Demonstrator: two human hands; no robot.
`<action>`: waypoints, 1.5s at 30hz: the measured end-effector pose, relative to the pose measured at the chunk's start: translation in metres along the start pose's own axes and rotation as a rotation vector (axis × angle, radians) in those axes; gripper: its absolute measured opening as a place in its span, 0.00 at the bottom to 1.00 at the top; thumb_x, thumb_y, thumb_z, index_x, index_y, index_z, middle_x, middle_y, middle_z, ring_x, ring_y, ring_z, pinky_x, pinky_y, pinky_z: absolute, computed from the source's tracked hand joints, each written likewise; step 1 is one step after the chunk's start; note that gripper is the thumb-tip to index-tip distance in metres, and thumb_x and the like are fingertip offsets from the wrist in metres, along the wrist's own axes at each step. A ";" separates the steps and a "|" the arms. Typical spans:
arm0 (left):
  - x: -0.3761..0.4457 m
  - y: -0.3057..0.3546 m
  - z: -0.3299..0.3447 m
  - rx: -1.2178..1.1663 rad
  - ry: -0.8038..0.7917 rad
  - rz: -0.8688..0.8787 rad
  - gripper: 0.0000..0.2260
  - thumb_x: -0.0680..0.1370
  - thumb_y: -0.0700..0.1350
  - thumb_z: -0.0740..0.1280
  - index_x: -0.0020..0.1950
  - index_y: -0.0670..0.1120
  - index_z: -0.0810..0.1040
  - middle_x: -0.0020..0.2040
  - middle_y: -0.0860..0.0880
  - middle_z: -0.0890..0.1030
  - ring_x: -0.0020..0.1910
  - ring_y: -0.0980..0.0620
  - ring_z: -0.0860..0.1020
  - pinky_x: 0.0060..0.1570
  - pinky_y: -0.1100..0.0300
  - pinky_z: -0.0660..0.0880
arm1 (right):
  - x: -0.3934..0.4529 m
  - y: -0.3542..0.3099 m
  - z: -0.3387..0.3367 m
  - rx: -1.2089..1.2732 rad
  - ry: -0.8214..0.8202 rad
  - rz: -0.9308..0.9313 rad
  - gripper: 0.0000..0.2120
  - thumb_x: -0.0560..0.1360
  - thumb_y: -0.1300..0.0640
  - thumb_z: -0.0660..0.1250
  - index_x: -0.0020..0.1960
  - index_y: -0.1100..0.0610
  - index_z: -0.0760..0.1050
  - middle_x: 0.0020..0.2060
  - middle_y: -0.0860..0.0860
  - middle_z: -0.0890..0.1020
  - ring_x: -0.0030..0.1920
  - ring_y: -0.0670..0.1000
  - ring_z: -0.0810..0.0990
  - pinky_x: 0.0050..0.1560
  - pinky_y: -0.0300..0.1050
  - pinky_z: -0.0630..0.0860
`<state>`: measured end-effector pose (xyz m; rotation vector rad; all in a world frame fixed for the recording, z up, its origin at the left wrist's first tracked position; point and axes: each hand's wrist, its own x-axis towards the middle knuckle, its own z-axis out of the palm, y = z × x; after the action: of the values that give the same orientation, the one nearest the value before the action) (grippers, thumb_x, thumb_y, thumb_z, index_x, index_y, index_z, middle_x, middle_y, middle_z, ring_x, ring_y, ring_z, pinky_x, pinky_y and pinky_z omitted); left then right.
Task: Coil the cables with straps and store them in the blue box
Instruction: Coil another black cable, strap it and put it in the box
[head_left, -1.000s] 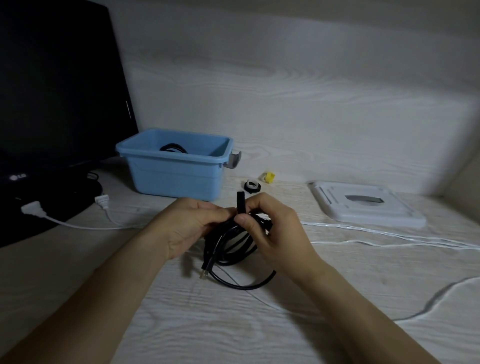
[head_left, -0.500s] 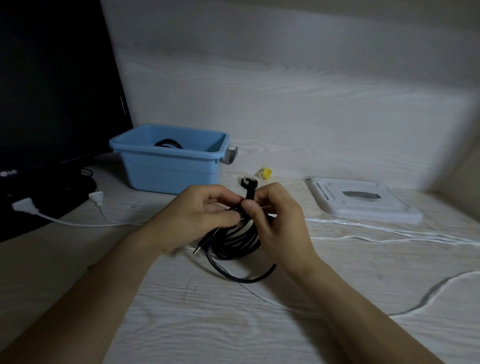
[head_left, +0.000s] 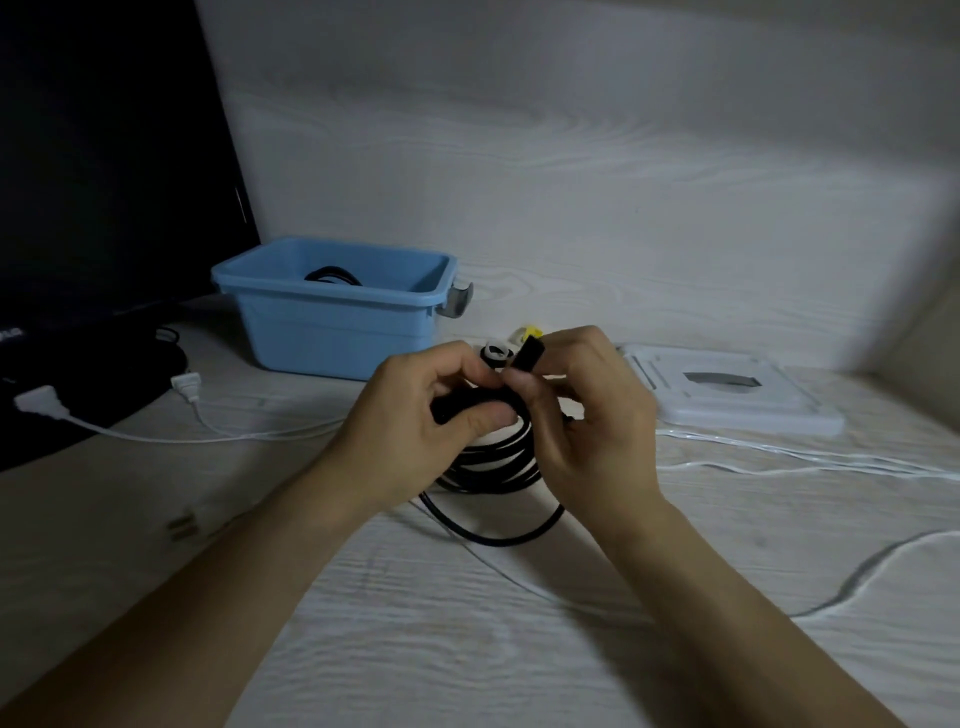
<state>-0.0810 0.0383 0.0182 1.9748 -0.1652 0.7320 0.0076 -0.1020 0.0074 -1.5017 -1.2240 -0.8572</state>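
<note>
Left hand (head_left: 415, 415) grips the black coil (head_left: 493, 462) before the blue box (head_left: 332, 332); right hand (head_left: 587, 410) pinches the strap (head_left: 527, 356), best pulled snug

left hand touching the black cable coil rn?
Touching. Head view: the left hand grips the black cable coil, thumb pressed over the bundle.

Desk surface (head_left: 467, 649): pale wood-grain finish, matt, lightly ridged. Blue box (head_left: 332, 332) at 11 o'clock: smooth plastic, faint sheen. Black cable (head_left: 493, 467), centre: smooth, slightly glossy sheath. White lid (head_left: 727, 400) at 2 o'clock: probably matt plastic.
</note>
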 end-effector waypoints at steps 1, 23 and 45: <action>0.000 0.000 0.001 0.020 0.001 0.008 0.07 0.71 0.40 0.76 0.47 0.46 0.81 0.43 0.50 0.85 0.45 0.53 0.84 0.51 0.52 0.80 | 0.001 0.001 0.000 0.013 0.005 0.030 0.06 0.76 0.68 0.69 0.41 0.65 0.75 0.39 0.53 0.77 0.39 0.50 0.76 0.36 0.45 0.75; -0.005 -0.017 0.005 0.384 -0.153 -0.003 0.10 0.77 0.43 0.70 0.57 0.48 0.76 0.51 0.53 0.81 0.49 0.59 0.78 0.50 0.63 0.73 | -0.003 0.007 0.012 0.527 -0.044 0.994 0.09 0.76 0.61 0.72 0.40 0.65 0.82 0.36 0.62 0.82 0.36 0.54 0.80 0.43 0.51 0.78; -0.003 -0.018 0.011 0.586 0.328 0.345 0.12 0.71 0.25 0.68 0.51 0.36 0.81 0.45 0.44 0.82 0.46 0.55 0.77 0.52 0.75 0.69 | 0.014 -0.001 0.009 1.020 -0.270 1.487 0.09 0.79 0.61 0.62 0.42 0.62 0.76 0.27 0.51 0.77 0.23 0.45 0.76 0.26 0.37 0.73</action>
<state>-0.0713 0.0377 -0.0007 2.3603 -0.0995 1.4464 0.0097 -0.0892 0.0182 -1.1583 -0.2704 0.8653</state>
